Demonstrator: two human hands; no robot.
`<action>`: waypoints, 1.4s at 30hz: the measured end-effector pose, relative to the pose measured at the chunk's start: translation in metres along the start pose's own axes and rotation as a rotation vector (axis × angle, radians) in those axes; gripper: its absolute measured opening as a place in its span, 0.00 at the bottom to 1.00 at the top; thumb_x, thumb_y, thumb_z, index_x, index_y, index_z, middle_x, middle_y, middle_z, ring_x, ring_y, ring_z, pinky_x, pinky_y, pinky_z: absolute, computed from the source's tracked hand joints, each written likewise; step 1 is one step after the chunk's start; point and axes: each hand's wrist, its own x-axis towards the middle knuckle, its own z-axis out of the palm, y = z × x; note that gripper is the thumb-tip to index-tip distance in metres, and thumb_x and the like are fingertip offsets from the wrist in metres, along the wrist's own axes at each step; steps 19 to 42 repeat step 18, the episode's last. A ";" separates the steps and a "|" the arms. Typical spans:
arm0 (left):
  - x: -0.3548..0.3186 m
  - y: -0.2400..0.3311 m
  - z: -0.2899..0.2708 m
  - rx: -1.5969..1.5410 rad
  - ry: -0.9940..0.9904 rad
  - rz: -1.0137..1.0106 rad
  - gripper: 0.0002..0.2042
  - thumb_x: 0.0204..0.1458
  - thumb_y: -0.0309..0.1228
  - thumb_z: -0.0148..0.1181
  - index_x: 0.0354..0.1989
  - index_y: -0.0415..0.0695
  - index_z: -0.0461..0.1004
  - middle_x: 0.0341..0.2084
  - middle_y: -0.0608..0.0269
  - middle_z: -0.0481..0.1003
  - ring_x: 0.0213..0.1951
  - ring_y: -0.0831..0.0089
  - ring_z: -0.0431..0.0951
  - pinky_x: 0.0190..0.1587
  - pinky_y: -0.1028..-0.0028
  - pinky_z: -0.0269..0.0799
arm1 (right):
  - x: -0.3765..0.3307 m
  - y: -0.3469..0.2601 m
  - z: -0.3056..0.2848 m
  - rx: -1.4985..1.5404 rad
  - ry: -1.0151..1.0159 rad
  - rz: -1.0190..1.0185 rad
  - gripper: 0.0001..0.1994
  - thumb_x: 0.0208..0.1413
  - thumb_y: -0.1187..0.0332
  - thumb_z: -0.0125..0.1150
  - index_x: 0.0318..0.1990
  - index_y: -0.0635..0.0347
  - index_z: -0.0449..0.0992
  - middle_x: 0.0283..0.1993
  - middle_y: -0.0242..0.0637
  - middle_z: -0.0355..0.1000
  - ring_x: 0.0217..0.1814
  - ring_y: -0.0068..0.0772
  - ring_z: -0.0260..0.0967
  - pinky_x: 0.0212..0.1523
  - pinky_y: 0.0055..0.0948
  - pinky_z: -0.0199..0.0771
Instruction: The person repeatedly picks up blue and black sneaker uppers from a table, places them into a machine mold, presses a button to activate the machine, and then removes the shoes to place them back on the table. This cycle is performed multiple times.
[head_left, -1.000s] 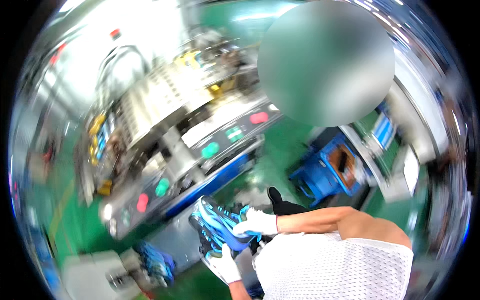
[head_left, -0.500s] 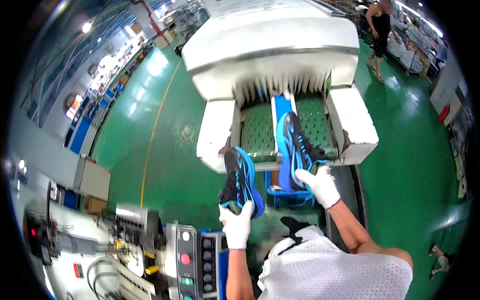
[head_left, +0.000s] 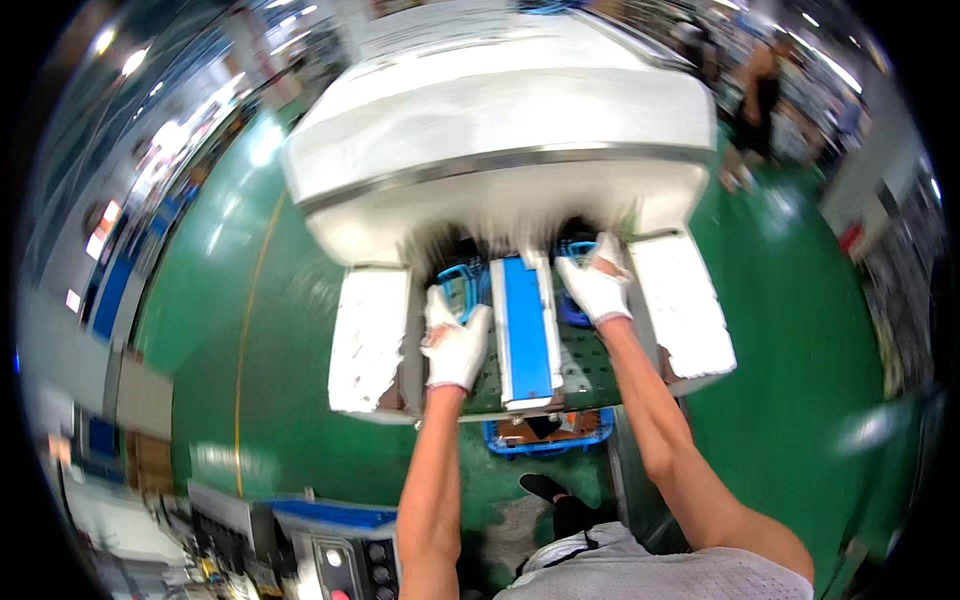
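Note:
My left hand (head_left: 456,342), in a white glove, has its thumb and fingers around the heel end of a black and blue sneaker (head_left: 459,287) on the machine's left green belt. My right hand (head_left: 598,287), gloved alike, grips the heel of a second such sneaker (head_left: 573,311) on the right belt. Both shoes point away from me, their front parts hidden under the dark bristle curtain (head_left: 435,245) of the white machine (head_left: 510,120). Motion blurs the fingertips.
A blue-topped divider (head_left: 527,330) runs between the belts, with white side blocks (head_left: 372,335) outside them. Below the machine's mouth sits a blue-rimmed crate (head_left: 550,437). A control panel (head_left: 350,570) stands at lower left. A person (head_left: 757,105) stands at upper right.
Both hands have moved forward with the sneakers, from in front of the machine to its mouth. The shoes' front parts have gone under the curtain. The view has shifted.

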 end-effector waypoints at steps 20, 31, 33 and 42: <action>-1.078 -0.064 -0.021 0.421 1.402 -2.009 0.11 0.55 0.38 0.63 0.40 0.45 0.78 0.39 0.50 0.81 0.44 0.51 0.82 0.47 0.55 0.77 | -0.598 -0.035 0.052 -0.178 -1.816 -1.246 0.34 0.62 0.66 0.65 0.72 0.67 0.58 0.72 0.57 0.61 0.72 0.51 0.63 0.70 0.42 0.64; -1.078 -0.064 -0.021 0.421 1.402 -2.009 0.11 0.55 0.38 0.63 0.40 0.45 0.78 0.39 0.50 0.81 0.44 0.51 0.82 0.47 0.55 0.77 | -0.598 -0.035 0.052 -0.178 -1.816 -1.246 0.34 0.62 0.66 0.65 0.72 0.67 0.58 0.72 0.57 0.61 0.72 0.51 0.63 0.70 0.42 0.64; -1.078 -0.064 -0.021 0.421 1.402 -2.009 0.11 0.55 0.38 0.63 0.40 0.45 0.78 0.39 0.50 0.81 0.44 0.51 0.82 0.47 0.55 0.77 | -0.598 -0.035 0.052 -0.178 -1.816 -1.246 0.34 0.62 0.66 0.65 0.72 0.67 0.58 0.72 0.57 0.61 0.72 0.51 0.63 0.70 0.42 0.64; -1.078 -0.064 -0.021 0.421 1.402 -2.009 0.11 0.55 0.38 0.63 0.40 0.45 0.78 0.39 0.50 0.81 0.44 0.51 0.82 0.47 0.55 0.77 | -0.598 -0.035 0.052 -0.178 -1.816 -1.246 0.34 0.62 0.66 0.65 0.72 0.67 0.58 0.72 0.57 0.61 0.72 0.51 0.63 0.70 0.42 0.64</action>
